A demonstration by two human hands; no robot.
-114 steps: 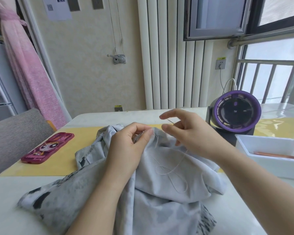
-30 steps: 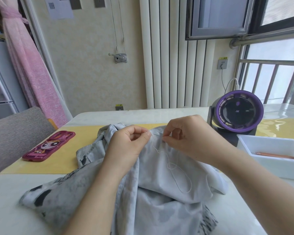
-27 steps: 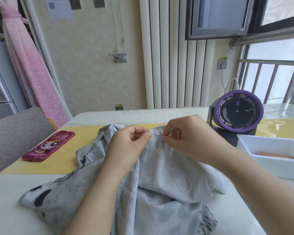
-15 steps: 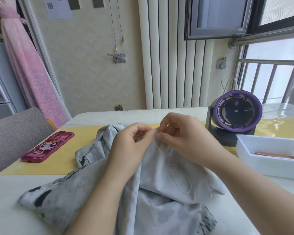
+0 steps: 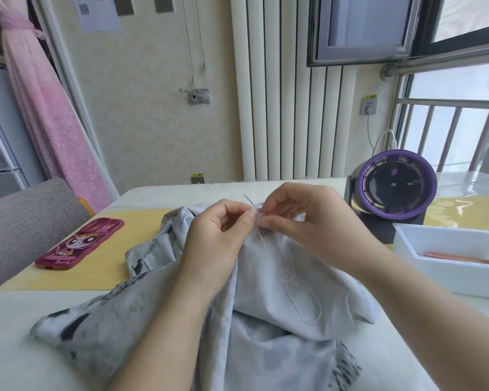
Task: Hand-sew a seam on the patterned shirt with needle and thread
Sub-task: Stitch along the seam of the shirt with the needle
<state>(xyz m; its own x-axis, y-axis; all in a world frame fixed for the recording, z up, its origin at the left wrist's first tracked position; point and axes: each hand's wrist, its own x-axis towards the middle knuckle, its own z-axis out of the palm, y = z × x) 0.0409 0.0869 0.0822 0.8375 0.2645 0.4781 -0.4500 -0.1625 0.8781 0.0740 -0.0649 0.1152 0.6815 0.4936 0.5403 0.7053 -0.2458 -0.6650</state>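
With the shirt (image 5: 266, 348) pinched in the left hand (image 5: 218, 241) and the needle (image 5: 249, 199) in the right hand (image 5: 305, 224), the slack thread (image 5: 305, 294) could be knotted when pulled through.

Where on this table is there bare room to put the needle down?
Free: yellow mat between the phone case and shirt; the table beyond the shirt, left of the fan. Crowded: right side, fan and white tray close together.
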